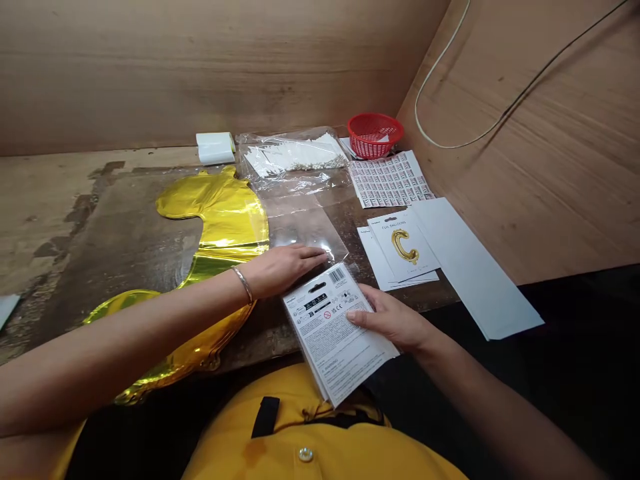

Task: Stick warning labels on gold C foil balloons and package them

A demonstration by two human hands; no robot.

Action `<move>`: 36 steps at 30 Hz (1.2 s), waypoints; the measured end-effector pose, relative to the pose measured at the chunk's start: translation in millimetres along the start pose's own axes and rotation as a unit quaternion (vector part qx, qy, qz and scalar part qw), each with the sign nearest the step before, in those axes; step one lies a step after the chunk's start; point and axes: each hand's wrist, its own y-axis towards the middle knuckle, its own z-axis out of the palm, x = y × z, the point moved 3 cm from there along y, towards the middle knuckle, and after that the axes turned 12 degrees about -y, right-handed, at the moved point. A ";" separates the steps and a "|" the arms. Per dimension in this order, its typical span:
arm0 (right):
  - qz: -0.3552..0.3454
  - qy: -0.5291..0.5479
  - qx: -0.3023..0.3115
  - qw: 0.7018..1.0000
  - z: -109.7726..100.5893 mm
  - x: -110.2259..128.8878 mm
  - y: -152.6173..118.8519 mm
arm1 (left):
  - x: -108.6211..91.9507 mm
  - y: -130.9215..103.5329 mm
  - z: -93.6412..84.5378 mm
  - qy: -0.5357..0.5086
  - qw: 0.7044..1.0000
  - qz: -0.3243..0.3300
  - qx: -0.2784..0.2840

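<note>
Your right hand was clamped on the printed card packet, thumb over its face; your left hand lay flat at its far end, fingers together, over the clear plastic. Packet sat at the surface's near edge, its near part jutting over your lap. Long axis ran far-left to near-right, hang-hole end far, text side up. Room was tight: the gold foil flanked your left wrist, the "C" card lay just right of the plastic, and a white sheet overhung the near edge farther right, beside the wooden partition.
</note>
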 end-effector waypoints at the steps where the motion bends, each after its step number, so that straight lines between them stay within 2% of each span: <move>1: -0.007 0.000 0.012 1.000 1.4 3.6 1.3 | -0.4 0.8 -1.3 0.001 1.000 0.003 -0.007; 5: -0.026 0.002 0.047 0.999 4.9 15.6 5.0 | -5.4 3.4 -5.7 0.023 0.999 0.030 -0.027; 12: -0.027 0.003 0.051 0.998 -2.0 19.3 8.6 | -9.7 -2.7 -13.8 0.055 0.997 0.063 0.003; 15: -0.038 0.000 0.054 0.998 -3.1 23.3 8.9 | -13.1 -7.6 -21.2 0.047 0.995 0.085 -0.009; 18: -0.040 -0.005 0.060 0.997 0.1 27.1 8.7 | -14.4 -10.1 -26.8 0.041 0.996 0.066 -0.038; 22: -0.044 -0.015 0.064 0.997 4.8 27.8 10.3 | -14.3 -10.1 -27.5 0.033 0.997 0.047 -0.046; 27: -0.045 -0.047 0.012 0.998 -4.4 29.3 12.1 | -14.1 -11.2 -31.8 0.047 0.997 0.053 -0.017; 31: -0.065 -0.090 -0.052 0.992 -16.1 38.3 10.2 | -15.3 -10.9 -38.8 0.066 0.996 0.059 0.004; 33: -0.070 -0.127 -0.086 0.986 -20.1 43.0 8.3 | -16.8 -8.7 -42.4 0.059 0.996 0.062 -0.009; 36: -0.087 -0.188 -0.123 0.971 -21.7 49.4 5.0 | -20.2 -2.9 -49.5 0.043 0.996 0.047 -0.064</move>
